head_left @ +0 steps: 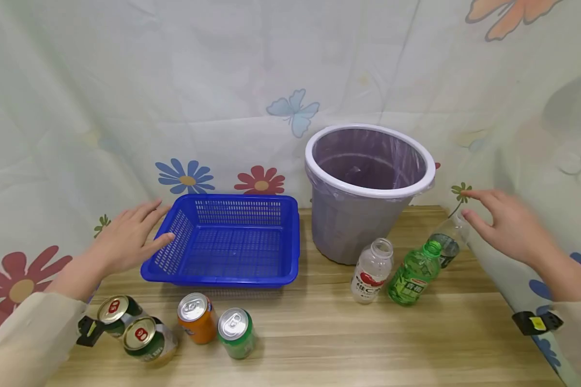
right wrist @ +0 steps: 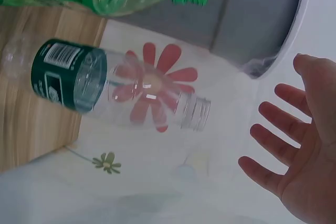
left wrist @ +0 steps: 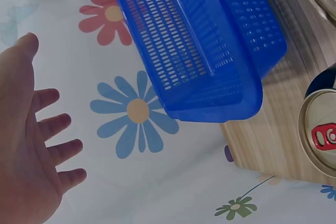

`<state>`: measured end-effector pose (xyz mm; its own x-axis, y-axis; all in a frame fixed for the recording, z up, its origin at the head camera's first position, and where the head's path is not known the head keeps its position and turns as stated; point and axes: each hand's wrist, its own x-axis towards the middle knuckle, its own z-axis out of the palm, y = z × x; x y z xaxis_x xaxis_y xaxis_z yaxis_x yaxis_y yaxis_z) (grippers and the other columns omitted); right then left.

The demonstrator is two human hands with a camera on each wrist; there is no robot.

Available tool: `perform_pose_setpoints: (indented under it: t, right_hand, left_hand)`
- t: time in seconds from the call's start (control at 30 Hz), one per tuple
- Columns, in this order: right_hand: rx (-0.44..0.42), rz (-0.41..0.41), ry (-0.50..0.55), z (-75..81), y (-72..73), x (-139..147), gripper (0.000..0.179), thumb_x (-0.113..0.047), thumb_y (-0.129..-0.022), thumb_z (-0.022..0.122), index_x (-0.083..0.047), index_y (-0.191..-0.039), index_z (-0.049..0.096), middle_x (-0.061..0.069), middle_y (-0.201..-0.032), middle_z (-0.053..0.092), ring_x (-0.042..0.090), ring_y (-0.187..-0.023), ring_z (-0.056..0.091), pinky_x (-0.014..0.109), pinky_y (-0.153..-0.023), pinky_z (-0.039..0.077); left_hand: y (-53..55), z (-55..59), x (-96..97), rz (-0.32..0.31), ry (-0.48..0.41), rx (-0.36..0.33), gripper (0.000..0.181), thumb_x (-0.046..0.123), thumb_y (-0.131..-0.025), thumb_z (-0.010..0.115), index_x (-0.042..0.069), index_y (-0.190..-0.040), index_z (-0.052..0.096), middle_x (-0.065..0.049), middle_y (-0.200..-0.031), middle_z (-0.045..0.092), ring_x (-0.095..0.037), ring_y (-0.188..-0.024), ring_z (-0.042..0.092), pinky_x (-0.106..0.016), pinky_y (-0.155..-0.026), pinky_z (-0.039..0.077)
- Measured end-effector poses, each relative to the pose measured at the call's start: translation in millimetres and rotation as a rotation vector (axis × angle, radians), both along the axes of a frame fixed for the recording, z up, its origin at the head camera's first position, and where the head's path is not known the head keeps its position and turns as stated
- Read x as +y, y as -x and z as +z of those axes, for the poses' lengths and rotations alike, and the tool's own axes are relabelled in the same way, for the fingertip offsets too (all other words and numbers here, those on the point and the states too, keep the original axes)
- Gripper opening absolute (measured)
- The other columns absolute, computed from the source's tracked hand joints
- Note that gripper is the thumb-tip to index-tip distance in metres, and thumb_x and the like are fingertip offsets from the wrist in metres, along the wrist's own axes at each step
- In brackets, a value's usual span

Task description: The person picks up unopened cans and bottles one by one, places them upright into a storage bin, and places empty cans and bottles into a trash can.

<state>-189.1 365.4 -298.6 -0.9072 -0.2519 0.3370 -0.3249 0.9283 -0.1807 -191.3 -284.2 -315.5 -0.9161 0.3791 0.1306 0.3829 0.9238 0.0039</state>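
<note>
My left hand hovers by the left end of a blue plastic basket, fingers spread and holding nothing. On the right, my right hand is held above a clear bottle with a dark green label, its fingers apart and nothing in them. Beside that bottle stand a green bottle and a clear bottle with a red and white label. In front of the basket stand an orange can, a green can and two dark green cans with red tabs.
A grey trash bin with a white rim and a clear liner stands at the back, right of the basket. Everything stands on a wood-grain table. A flower-print curtain hangs behind and at the sides.
</note>
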Motion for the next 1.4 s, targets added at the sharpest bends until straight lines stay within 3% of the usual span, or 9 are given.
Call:
perform_pose_setpoints:
  t: [0.17,0.4,0.53,0.87,1.07,1.4]
  right_hand:
    - [0.019,0.009,0.015,-2.3,-6.9,-10,0.04,-0.023,-0.093,0.053,0.0,-0.126,0.049,0.027,-0.12,0.05,0.045,-0.109,0.045,0.061,-0.081,0.038]
    - [0.088,0.04,0.036,-7.6,-16.1,-27,0.037,-0.016,-0.09,0.058,-0.002,-0.124,0.052,0.023,-0.113,0.054,0.038,-0.101,0.051,0.054,-0.073,0.043]
    - [0.141,0.062,0.038,-9.8,-20.8,-37,0.037,-0.014,-0.087,0.062,-0.002,-0.122,0.054,0.02,-0.108,0.057,0.035,-0.095,0.053,0.051,-0.067,0.044]
    - [0.271,0.168,0.022,-13.8,-26.5,-66,0.043,-0.005,-0.075,0.071,-0.001,-0.116,0.058,0.015,-0.102,0.063,0.03,-0.09,0.057,0.045,-0.069,0.047]
    - [0.269,0.203,0.047,-20.3,-26.6,-84,0.042,-0.006,-0.075,0.071,-0.002,-0.115,0.058,0.012,-0.106,0.062,0.029,-0.095,0.057,0.044,-0.076,0.046]
    - [0.276,0.208,0.105,-31.0,-22.3,-112,0.041,-0.005,-0.075,0.071,-0.004,-0.114,0.06,0.007,-0.102,0.062,0.023,-0.092,0.058,0.038,-0.069,0.047]
  left_hand:
    - [-9.2,-3.8,-1.7,-0.019,-0.021,0.055,0.066,0.048,-0.092,0.047,0.003,-0.139,0.036,-0.025,-0.141,0.034,-0.047,-0.124,0.034,-0.062,-0.1,0.027]
    - [-28.5,-8.9,-3.2,0.001,-0.045,0.036,0.065,0.045,-0.091,0.05,0.005,-0.14,0.036,-0.022,-0.141,0.036,-0.047,-0.121,0.038,-0.064,-0.096,0.031]
    - [-36.2,-13.2,-2.7,-0.025,-0.047,0.08,0.064,0.045,-0.09,0.053,0.003,-0.136,0.041,-0.022,-0.136,0.041,-0.047,-0.116,0.043,-0.063,-0.092,0.035]
    - [-50.3,-26.2,-4.8,-0.041,-0.064,0.129,0.064,0.044,-0.087,0.058,0.004,-0.134,0.043,-0.021,-0.135,0.043,-0.044,-0.114,0.045,-0.061,-0.09,0.037]
    - [-61.5,-32.6,-4.6,-0.033,-0.086,0.134,0.064,0.041,-0.084,0.063,0.005,-0.134,0.044,-0.021,-0.135,0.043,-0.044,-0.112,0.046,-0.062,-0.09,0.036]
    - [-75.1,-48.4,-17.6,0.015,-0.13,0.123,0.059,0.04,-0.086,0.061,0.003,-0.13,0.047,-0.021,-0.131,0.045,-0.044,-0.112,0.045,-0.061,-0.087,0.037]
